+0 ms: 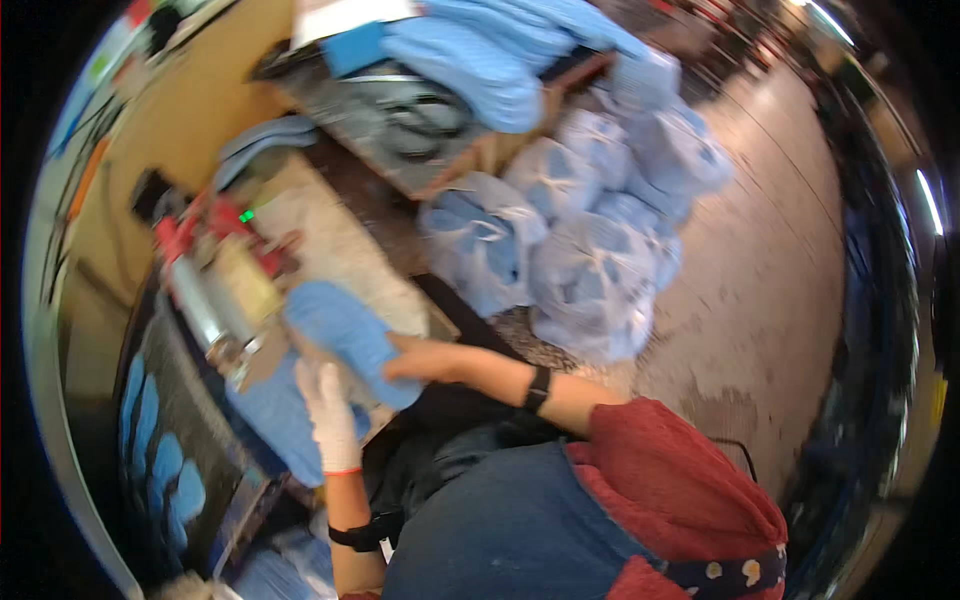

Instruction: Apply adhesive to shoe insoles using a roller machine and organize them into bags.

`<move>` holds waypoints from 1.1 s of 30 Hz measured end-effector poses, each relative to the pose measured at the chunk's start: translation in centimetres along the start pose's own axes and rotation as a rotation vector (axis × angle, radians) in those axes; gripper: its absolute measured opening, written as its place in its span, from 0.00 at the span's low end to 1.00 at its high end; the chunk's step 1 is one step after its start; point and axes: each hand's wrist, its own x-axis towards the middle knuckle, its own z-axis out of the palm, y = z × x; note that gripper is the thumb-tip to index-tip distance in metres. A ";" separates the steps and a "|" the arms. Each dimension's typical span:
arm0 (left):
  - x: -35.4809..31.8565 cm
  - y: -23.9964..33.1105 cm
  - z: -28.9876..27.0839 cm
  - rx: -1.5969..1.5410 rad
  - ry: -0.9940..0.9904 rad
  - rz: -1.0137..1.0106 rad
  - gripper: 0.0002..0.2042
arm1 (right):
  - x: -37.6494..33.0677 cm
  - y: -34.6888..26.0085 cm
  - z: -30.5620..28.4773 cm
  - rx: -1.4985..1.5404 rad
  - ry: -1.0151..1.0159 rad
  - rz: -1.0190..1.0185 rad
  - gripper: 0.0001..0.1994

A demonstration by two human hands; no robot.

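A blue insole (340, 325), long with a rounded far end, slants over the bench in front of me. My right hand (415, 358), bare, grips its near right edge, with the fingertips partly hidden. Just left of it is my left hand (326, 412) in a white glove with an orange cuff. Its fingers look stretched out, though motion blurs them, and it rests against a second blue piece (275, 410) lying lower on the bench. Close beyond both hands stands a red and silver machine (205, 290) with small green lights.
Several tied clear bags (590, 270) of blue pieces stand on the floor to the right. Stacks of blue insoles (470, 55) and dark-handled scissors (425, 120) lie on the far table (350, 110). More blue pieces (165, 470) lie on a dark surface at left.
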 end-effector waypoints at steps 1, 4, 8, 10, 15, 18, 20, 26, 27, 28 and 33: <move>0.6 0.7 0.2 -0.039 0.004 -0.087 0.35 | -1.7 -3.4 0.8 -0.135 -0.055 -0.015 0.38; 2.3 1.5 2.9 0.085 -0.050 -0.131 0.36 | -3.5 -4.0 -1.5 -0.347 0.016 -0.154 0.33; 3.7 0.1 4.2 0.064 -0.051 -0.139 0.38 | -10.6 -3.5 -11.3 -0.301 0.198 -0.298 0.22; 3.8 -0.2 4.5 -0.139 -0.077 -0.042 0.38 | -13.5 1.6 -19.2 -0.279 0.637 -0.090 0.19; 3.3 1.1 6.0 -0.116 -0.067 -0.067 0.35 | -18.0 17.2 -35.6 -0.681 1.108 0.246 0.15; 3.1 1.6 6.2 -0.102 -0.060 -0.079 0.35 | -15.2 19.4 -34.6 -0.865 1.175 0.473 0.17; 3.0 1.6 6.2 -0.104 -0.070 -0.098 0.34 | -14.5 18.9 -33.4 -0.863 1.336 0.574 0.17; 2.6 2.7 7.0 -0.090 -0.045 -0.152 0.35 | -19.2 18.8 -34.1 -0.824 1.284 0.589 0.12; 2.6 2.8 6.9 -0.082 -0.037 -0.163 0.35 | -19.5 19.0 -34.0 -0.827 1.278 0.595 0.12; 2.5 2.8 6.9 -0.074 -0.028 -0.173 0.35 | -19.8 19.1 -33.9 -0.864 1.203 0.451 0.13; 2.8 2.8 6.9 -0.083 -0.078 -0.165 0.36 | -17.2 18.1 -35.0 -0.674 1.044 0.371 0.11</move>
